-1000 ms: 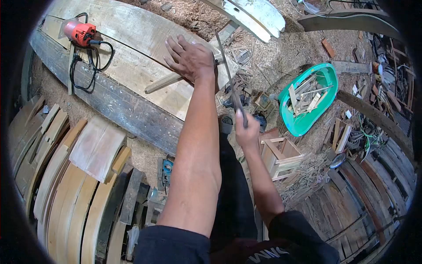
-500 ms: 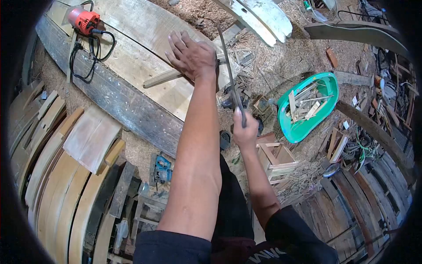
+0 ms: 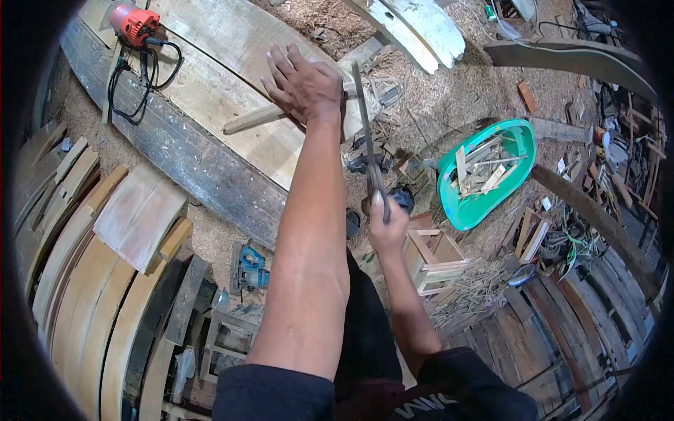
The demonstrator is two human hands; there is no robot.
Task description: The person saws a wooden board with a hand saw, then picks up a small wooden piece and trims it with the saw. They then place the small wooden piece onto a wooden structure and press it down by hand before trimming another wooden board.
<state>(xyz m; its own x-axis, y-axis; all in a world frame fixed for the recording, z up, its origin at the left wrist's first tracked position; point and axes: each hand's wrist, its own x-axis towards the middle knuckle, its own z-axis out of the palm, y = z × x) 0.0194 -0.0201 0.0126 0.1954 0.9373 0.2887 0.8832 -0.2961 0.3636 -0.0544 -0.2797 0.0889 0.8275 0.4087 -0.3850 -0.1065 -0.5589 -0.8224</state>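
My left hand [image 3: 305,85] lies with spread fingers on top of a narrow wooden strip [image 3: 253,119], pressing it against the wide pale boards [image 3: 210,88]. My right hand [image 3: 388,226] is wrapped round the handle of a handsaw [image 3: 366,133], its thumb along the top. The saw blade points away from me and crosses the strip just right of my left hand, near the boards' end. Whether its teeth are inside the wood cannot be made out.
A red power tool [image 3: 137,27] with a black cord rests at the upper left. Right of the saw is a green tub [image 3: 484,203] of wood scraps. A blue tool [image 3: 251,268] and a wooden crate [image 3: 435,259] sit lower down. Curved planks [image 3: 91,309] stand at the left.
My right hand has moved slightly down and toward me with the saw, whose blade has shifted along. My left hand stays on the strip. The whole view has shifted a little.
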